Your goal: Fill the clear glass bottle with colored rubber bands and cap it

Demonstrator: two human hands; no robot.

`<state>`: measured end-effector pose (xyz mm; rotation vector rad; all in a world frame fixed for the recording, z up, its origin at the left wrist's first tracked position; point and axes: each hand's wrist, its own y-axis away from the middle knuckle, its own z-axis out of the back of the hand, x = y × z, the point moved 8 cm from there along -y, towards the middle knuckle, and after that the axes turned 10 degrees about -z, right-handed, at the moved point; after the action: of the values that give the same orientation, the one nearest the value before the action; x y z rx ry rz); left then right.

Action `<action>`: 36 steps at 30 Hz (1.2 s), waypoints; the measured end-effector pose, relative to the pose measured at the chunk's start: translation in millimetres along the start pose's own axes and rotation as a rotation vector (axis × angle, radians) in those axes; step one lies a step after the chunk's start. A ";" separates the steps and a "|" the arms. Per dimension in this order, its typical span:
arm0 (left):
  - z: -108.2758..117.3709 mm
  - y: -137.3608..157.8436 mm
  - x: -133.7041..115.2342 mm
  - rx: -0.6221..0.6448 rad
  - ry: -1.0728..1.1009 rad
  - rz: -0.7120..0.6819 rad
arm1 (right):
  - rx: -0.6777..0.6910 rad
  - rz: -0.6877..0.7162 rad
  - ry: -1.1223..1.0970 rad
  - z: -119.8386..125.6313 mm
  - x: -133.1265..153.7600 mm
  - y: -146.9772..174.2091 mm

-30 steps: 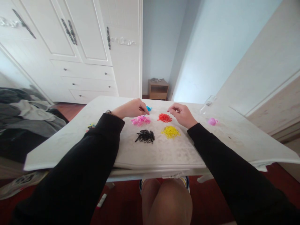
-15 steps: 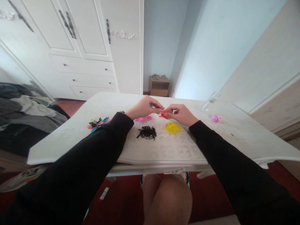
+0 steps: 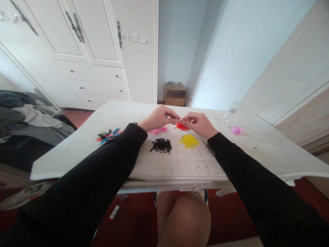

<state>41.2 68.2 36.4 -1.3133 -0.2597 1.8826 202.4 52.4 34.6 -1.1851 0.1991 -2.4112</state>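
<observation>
My left hand (image 3: 159, 118) and my right hand (image 3: 199, 124) meet fingertip to fingertip over the far middle of the table. Both are closed in a pinch; whatever is between the fingers is too small to make out. Just below the fingertips lies a pile of red rubber bands (image 3: 181, 127), partly covered by my right hand. Pink rubber bands (image 3: 159, 130) lie beside my left wrist, and a bit of blue shows behind that hand. Nearer to me are a black rubber-band pile (image 3: 161, 145) and a yellow rubber-band pile (image 3: 189, 141).
A mixed-colour rubber-band pile (image 3: 109, 136) lies left of my left sleeve on the white table (image 3: 164, 168). At the right are a clear jar (image 3: 230, 111) on its side and a pinkish-purple object (image 3: 236, 130). Clothes (image 3: 38, 118) are heaped off the table's left.
My right hand has risen slightly off the red pile, uncovering more of it, and its fingertips are now at my left fingertips. My left hand has hardly moved.
</observation>
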 end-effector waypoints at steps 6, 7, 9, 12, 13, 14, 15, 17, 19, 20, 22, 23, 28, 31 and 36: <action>61.9 7.0 28.0 -0.416 -0.171 0.072 | -0.058 0.019 0.006 6.1 0.3 -1.6; 67.5 8.6 32.5 -0.436 -0.202 0.081 | -0.058 0.020 0.010 6.1 -0.1 -1.8; 72.1 10.7 39.9 -0.428 -0.255 0.106 | -0.054 0.025 0.019 5.4 -1.0 -1.8; 69.0 12.9 47.3 -0.367 -0.315 0.169 | -0.041 0.040 0.032 3.7 -1.3 -1.5; 67.7 13.6 48.4 -0.350 -0.333 0.189 | -0.039 0.044 0.035 3.4 -1.3 -1.4; 66.8 14.2 48.7 -0.340 -0.352 0.202 | -0.038 0.048 0.037 3.3 -1.3 -1.3; 66.7 14.6 48.1 -0.337 -0.370 0.206 | -0.038 0.050 0.038 3.3 -1.2 -1.2; 68.2 14.4 44.9 -0.352 -0.399 0.185 | -0.038 0.053 0.037 3.6 -0.8 -1.1; 69.9 12.4 38.6 -0.373 -0.409 0.121 | -0.035 0.052 0.036 3.6 -0.3 -1.0; 70.0 11.0 34.7 -0.375 -0.396 0.082 | -0.033 0.051 0.037 3.6 0.0 -1.0; 65.7 7.4 27.9 -0.328 -0.312 0.025 | -0.034 0.055 0.039 3.9 0.9 -0.9; 60.3 5.4 25.0 -0.266 -0.239 0.014 | -0.035 0.058 0.039 4.2 1.4 -0.8; 13.5 11.3 8.2 0.247 0.132 0.131 | -0.042 0.057 0.046 6.1 1.7 -0.8; -3.5 22.2 0.1 0.431 0.174 0.230 | -0.037 0.059 0.050 6.0 2.0 -0.7; -16.6 34.1 -2.4 0.586 0.158 0.360 | -0.020 0.058 0.060 4.4 3.0 0.0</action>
<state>38.9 39.8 11.3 -1.1307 0.6067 1.9186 204.3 51.3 39.5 -1.1012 0.2734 -2.4011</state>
